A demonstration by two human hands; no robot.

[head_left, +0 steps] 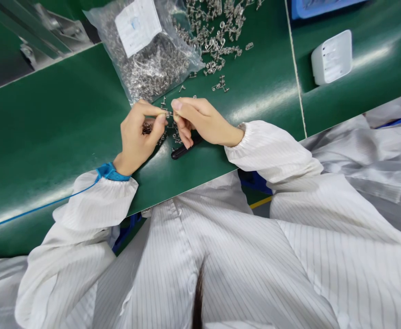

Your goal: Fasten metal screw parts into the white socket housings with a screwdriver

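Observation:
My left hand [139, 130], with a blue band at its wrist, pinches a small metal spring [169, 114] between thumb and forefinger. Close beside it, my right hand [205, 119] is closed in a pinch at the other side of the spring. Whether one spring or two tangled ones lie between the fingertips is too small to tell. Below the hands lie loose springs [177, 137], partly covered by my fingers. A black rod-like handle [183, 151] rests on the green table under my right hand, its far end hidden.
A clear plastic bag [152, 68] full of springs, with a white label, lies beyond my hands. Next to it spreads a heap of loose springs [217, 41]. At right stand a white plastic box [318, 64] and a blue tray [298, 11]. A metal frame [45, 32] is at upper left.

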